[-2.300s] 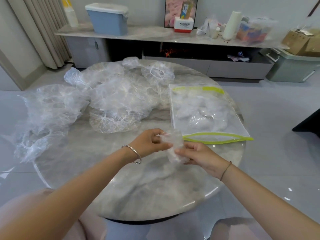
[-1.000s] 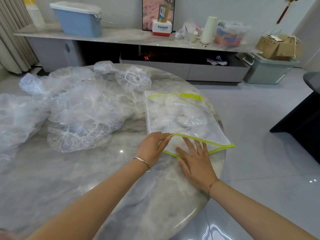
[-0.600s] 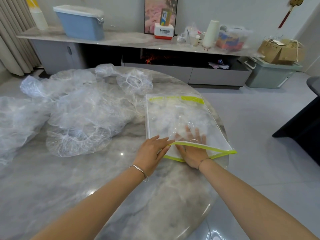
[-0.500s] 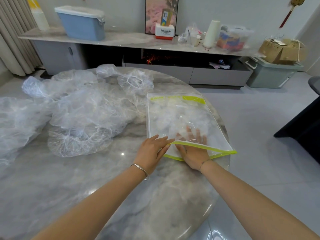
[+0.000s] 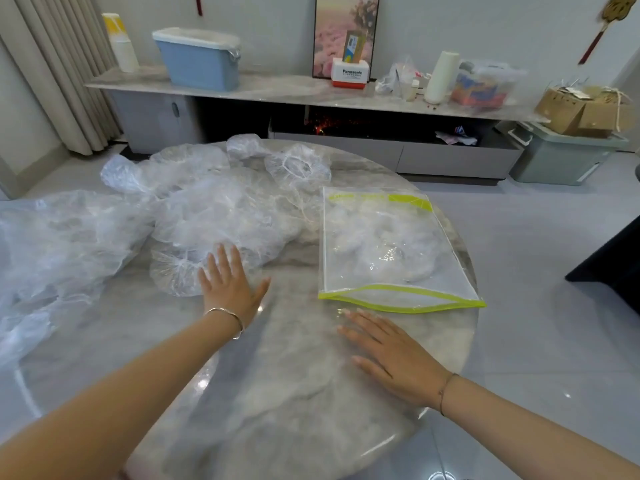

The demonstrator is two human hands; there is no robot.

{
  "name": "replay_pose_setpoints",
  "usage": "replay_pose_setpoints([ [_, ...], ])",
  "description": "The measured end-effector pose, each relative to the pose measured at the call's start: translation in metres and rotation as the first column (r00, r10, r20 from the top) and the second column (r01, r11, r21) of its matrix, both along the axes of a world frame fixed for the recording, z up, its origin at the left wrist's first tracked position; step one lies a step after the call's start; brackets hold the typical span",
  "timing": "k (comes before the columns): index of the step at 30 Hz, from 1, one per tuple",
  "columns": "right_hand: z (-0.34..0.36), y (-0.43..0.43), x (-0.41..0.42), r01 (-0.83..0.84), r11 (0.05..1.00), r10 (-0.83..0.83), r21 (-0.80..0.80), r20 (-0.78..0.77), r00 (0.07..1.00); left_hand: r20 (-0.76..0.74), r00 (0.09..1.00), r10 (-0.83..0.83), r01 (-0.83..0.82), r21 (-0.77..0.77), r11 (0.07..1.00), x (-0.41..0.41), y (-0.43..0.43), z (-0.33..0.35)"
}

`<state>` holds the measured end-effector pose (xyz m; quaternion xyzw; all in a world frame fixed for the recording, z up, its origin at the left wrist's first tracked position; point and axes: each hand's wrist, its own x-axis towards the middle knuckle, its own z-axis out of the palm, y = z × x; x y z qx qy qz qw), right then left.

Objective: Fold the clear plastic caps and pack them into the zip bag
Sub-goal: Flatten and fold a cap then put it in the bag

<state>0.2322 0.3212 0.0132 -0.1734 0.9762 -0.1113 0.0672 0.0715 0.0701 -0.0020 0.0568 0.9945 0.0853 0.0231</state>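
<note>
A clear zip bag [image 5: 388, 251] with a yellow-green rim lies flat on the right of the round marble table [image 5: 277, 393], its mouth gaping toward me, folded caps inside. A loose heap of clear plastic caps [image 5: 214, 209] covers the table's far left. My left hand [image 5: 230, 284] is open, fingers spread, its fingertips at the edge of the nearest cap [image 5: 176, 271]. My right hand [image 5: 391, 355] lies flat and empty on the table, just in front of the bag's mouth.
More crumpled clear plastic [image 5: 45, 247] spills over the table's left edge. Behind stands a long low cabinet [image 5: 277, 91] with a blue bin [image 5: 199, 58], boxes and bottles. A green tub [image 5: 561, 157] with cardboard boxes sits on the floor at the right.
My right hand has come out of the zip bag and now rests on the table. My left hand has let go of the bag's rim and moved left to the nearest cap.
</note>
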Motion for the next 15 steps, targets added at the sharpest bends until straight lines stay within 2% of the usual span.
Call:
replay_pose_setpoints([
  [1,0.003,-0.007,-0.002,-0.01,1.0,0.01,-0.005,0.0,1.0,0.068,0.994,0.083,-0.082,-0.016,0.997,0.0,-0.015,0.001],
  [3,0.006,-0.022,-0.004,-0.022,0.999,0.022,-0.035,-0.012,1.0,0.171,0.98,0.099,-0.092,-0.049,0.995,0.003,-0.038,-0.001],
  [7,0.016,-0.051,-0.009,-0.041,0.996,0.037,-0.079,-0.041,0.998,0.267,0.961,-0.066,0.083,-0.053,0.995,0.022,-0.052,0.006],
  [11,0.023,-0.077,-0.012,-0.011,0.993,0.004,-0.121,-0.058,0.998,0.204,0.941,-0.269,0.296,-0.115,0.948,0.062,-0.057,0.021],
  [13,0.022,-0.088,-0.015,0.002,0.986,-0.014,-0.169,-0.072,0.997,0.244,0.884,-0.4,0.416,-0.016,0.909,0.082,-0.062,0.029],
  [15,0.018,-0.098,-0.018,0.003,0.979,-0.016,-0.203,-0.06,0.998,0.299,0.806,-0.511,0.467,0.209,0.859,0.098,-0.067,0.04],
])
